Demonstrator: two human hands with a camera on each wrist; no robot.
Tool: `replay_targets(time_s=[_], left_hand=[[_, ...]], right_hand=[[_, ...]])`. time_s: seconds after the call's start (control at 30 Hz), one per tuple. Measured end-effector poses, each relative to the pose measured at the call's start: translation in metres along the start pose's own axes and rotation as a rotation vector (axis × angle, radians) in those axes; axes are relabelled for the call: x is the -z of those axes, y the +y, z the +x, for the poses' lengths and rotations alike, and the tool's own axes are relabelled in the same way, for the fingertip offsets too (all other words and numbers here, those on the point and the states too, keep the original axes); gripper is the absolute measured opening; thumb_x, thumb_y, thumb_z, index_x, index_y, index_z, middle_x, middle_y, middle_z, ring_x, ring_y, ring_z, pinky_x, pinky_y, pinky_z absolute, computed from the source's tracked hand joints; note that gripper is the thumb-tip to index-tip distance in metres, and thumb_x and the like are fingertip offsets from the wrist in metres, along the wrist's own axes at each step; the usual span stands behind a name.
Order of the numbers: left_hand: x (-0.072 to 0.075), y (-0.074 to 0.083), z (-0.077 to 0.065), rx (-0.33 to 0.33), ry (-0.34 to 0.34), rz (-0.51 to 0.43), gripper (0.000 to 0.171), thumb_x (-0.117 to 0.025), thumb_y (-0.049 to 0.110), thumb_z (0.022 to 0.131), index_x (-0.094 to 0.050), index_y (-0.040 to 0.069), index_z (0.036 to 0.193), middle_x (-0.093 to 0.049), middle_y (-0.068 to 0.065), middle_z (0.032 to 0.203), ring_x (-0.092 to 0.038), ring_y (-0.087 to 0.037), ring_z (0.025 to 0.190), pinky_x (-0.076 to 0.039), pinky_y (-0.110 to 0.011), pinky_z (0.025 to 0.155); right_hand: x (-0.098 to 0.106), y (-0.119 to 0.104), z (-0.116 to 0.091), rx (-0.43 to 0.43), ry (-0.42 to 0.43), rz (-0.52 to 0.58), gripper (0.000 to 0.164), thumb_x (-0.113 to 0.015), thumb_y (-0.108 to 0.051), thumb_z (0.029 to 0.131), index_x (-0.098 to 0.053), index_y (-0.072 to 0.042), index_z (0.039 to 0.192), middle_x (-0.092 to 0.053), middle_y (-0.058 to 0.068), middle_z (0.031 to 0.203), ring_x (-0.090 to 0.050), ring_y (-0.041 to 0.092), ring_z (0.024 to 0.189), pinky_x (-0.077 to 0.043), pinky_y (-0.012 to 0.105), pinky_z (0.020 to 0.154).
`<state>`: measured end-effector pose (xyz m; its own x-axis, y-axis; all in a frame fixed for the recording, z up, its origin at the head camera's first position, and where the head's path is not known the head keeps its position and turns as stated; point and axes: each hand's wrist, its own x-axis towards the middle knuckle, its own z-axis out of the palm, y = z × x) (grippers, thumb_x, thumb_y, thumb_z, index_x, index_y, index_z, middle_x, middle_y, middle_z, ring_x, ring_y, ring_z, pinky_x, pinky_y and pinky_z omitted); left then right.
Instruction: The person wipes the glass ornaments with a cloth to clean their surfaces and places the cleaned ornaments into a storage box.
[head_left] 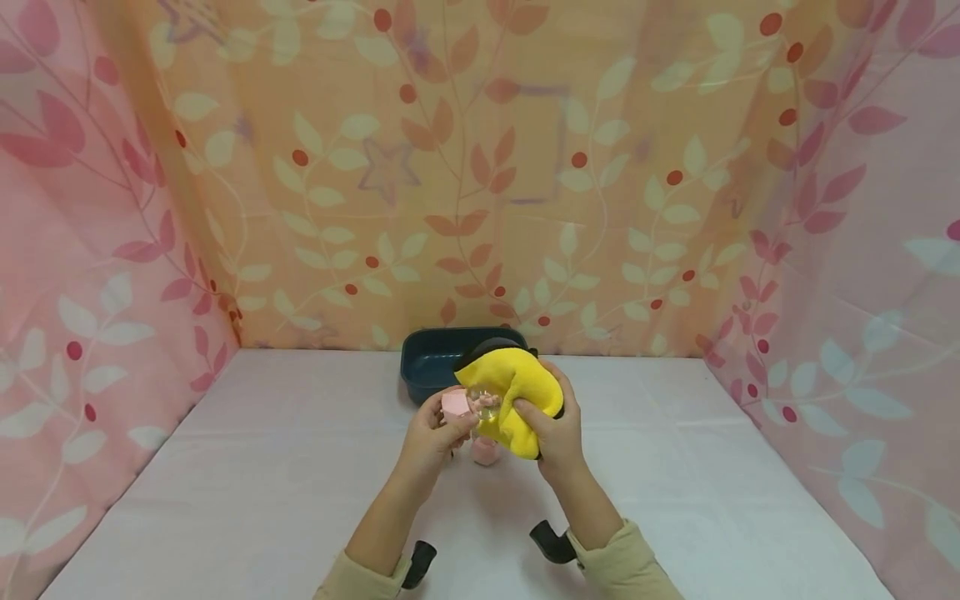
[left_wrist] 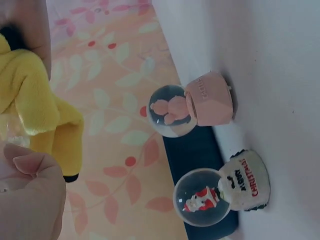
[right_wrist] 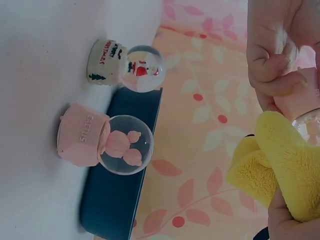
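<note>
My left hand grips the pink base of a snow globe and holds it above the table. The right hand pinches a yellow plush cloth with a dark edge, its thumb on top. The cloth lies against the clear dome of the held globe and hides part of it. Below the hands, a second pink snow globe marked "CACTUS" stands upright on the table. Beside it is a snow globe with a Santa figure and a white "Christmas" base, mostly hidden in the head view.
A dark blue rectangular basin stands at the back of the white table, behind the globes. Patterned curtains enclose the back and both sides. Black curved pieces show by each wrist.
</note>
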<state>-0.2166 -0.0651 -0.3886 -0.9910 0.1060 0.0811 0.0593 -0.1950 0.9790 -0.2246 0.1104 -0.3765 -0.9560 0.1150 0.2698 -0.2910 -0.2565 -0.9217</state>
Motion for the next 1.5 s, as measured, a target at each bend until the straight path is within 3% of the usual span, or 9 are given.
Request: replay_targets(time_s=[0.2,0.43,0.6,0.77,0.87,0.97,1.2,1.33,1.5], left_hand=[[-0.001,0.002,0.000,0.015,0.087,-0.071,0.050,-0.068,0.014,0.090,-0.046,-0.004,0.131,-0.052,-0.005,0.092,-0.046,-0.013,0.073,-0.041,-0.020,0.063],[0.000,0.001,0.001,0.008,0.134,-0.296,0.009,-0.060,0.016,0.096,-0.059,0.007,0.095,-0.053,0.000,0.084,-0.046,-0.014,0.079,-0.038,-0.022,0.069],[0.004,-0.002,0.002,-0.036,0.095,-0.336,0.026,-0.059,0.030,0.098,-0.056,0.018,0.075,-0.054,0.003,0.082,-0.047,-0.012,0.081,-0.033,-0.025,0.071],[0.007,0.000,0.004,0.017,0.034,-0.412,0.027,-0.052,0.038,0.100,-0.051,0.011,0.100,-0.059,0.003,0.081,-0.056,-0.011,0.083,-0.046,-0.020,0.077],[0.010,0.002,0.005,0.091,0.011,-0.396,0.049,-0.049,0.044,0.101,-0.036,0.008,0.132,-0.064,0.000,0.083,-0.063,-0.012,0.083,-0.053,-0.024,0.072],[0.012,0.003,0.005,0.163,0.009,-0.372,0.062,-0.050,0.044,0.100,-0.027,0.005,0.142,-0.062,-0.001,0.079,-0.063,-0.012,0.078,-0.050,-0.020,0.062],[0.016,0.004,0.004,0.237,-0.106,-0.352,0.043,-0.042,0.022,0.097,-0.028,0.004,0.133,-0.052,-0.007,0.092,-0.061,-0.020,0.086,-0.043,-0.023,0.062],[0.018,0.005,0.002,0.235,-0.155,-0.360,0.020,-0.042,0.019,0.099,-0.050,0.003,0.107,-0.055,-0.007,0.093,-0.062,-0.023,0.090,-0.044,-0.025,0.065],[0.020,0.005,0.001,0.212,-0.175,-0.312,0.028,-0.043,0.028,0.104,-0.062,0.010,0.093,-0.061,-0.005,0.094,-0.064,-0.018,0.085,-0.046,-0.022,0.065]], right_hand=[[-0.001,0.000,-0.003,0.028,-0.075,-0.024,0.067,-0.065,0.007,0.078,-0.039,-0.004,0.138,-0.047,0.009,0.114,-0.049,0.023,0.097,-0.050,0.028,0.079],[-0.004,0.003,-0.006,0.014,-0.113,-0.066,0.067,-0.067,0.005,0.076,-0.041,-0.004,0.138,-0.048,0.009,0.114,-0.050,0.024,0.097,-0.049,0.029,0.079],[-0.001,0.005,-0.006,0.002,-0.112,-0.088,0.067,-0.067,0.004,0.077,-0.041,-0.005,0.138,-0.048,0.010,0.114,-0.050,0.024,0.097,-0.049,0.030,0.079],[0.002,0.005,-0.005,-0.006,-0.100,-0.107,0.066,-0.067,0.002,0.077,-0.042,-0.004,0.138,-0.049,0.011,0.113,-0.050,0.024,0.096,-0.048,0.031,0.079],[0.003,0.006,-0.005,-0.019,-0.096,-0.118,0.066,-0.067,0.002,0.077,-0.042,-0.005,0.138,-0.048,0.011,0.114,-0.050,0.024,0.096,-0.048,0.031,0.080],[0.004,0.007,-0.004,-0.035,-0.084,-0.126,0.067,-0.067,0.003,0.078,-0.041,-0.006,0.139,-0.047,0.012,0.115,-0.049,0.025,0.097,-0.048,0.032,0.081],[0.004,0.006,-0.001,-0.005,-0.060,-0.130,0.066,-0.066,0.003,0.080,-0.040,-0.008,0.140,-0.046,0.011,0.117,-0.049,0.025,0.098,-0.049,0.030,0.081],[0.002,0.005,-0.001,0.053,-0.063,-0.119,0.066,-0.065,0.004,0.080,-0.040,-0.007,0.141,-0.045,0.011,0.116,-0.049,0.024,0.099,-0.049,0.029,0.080],[-0.002,0.005,-0.005,0.159,-0.108,-0.175,0.065,-0.065,0.004,0.080,-0.040,-0.006,0.139,-0.045,0.012,0.115,-0.048,0.026,0.097,-0.050,0.029,0.078]])
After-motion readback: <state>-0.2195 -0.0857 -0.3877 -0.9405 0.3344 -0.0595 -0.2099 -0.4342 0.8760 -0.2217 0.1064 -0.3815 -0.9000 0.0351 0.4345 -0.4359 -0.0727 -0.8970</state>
